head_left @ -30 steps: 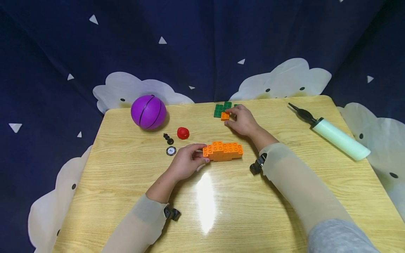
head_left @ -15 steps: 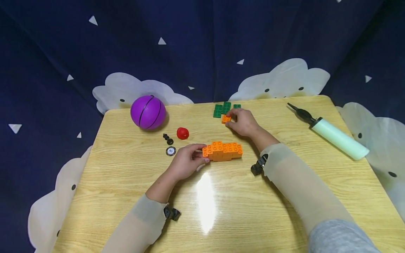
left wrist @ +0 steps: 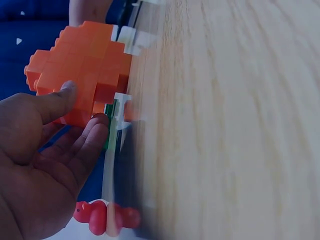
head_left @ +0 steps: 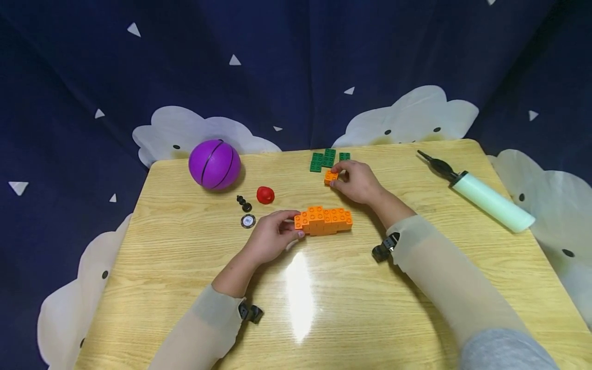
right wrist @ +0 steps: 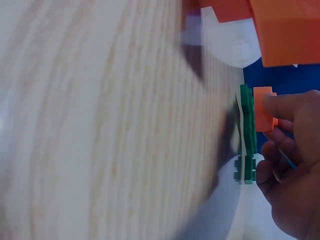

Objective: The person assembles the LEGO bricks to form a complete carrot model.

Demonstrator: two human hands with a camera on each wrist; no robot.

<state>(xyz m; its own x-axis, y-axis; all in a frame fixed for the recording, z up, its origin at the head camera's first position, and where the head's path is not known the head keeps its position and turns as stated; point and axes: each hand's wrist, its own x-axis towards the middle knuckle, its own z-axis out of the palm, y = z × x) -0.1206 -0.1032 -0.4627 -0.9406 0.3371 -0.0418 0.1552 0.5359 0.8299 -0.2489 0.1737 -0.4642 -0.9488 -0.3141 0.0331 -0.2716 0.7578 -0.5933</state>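
A stepped block built from orange toy bricks (head_left: 322,220) stands on the table in the head view. My left hand (head_left: 273,236) grips its left end, the thumb on the near side. In the left wrist view, the orange build (left wrist: 82,65) rises above the thumb and fingers. Farther back, my right hand (head_left: 357,181) pinches a small orange brick (head_left: 330,177) between thumb and fingers. Several green bricks (head_left: 316,162) lie just behind that brick. From the right wrist, the pinched brick (right wrist: 263,108) shows in front of the green bricks (right wrist: 247,125).
Left of the build lie a small red toy (head_left: 265,195), a black chess piece (head_left: 244,204) and a poker chip (head_left: 248,221). A purple ball (head_left: 215,165) sits at the back left. A hand pump (head_left: 490,200) lies along the right side of the wooden table (head_left: 351,318).
My right hand has drawn the small orange brick slightly toward me, away from the green bricks. My left hand keeps its grip on the orange build.
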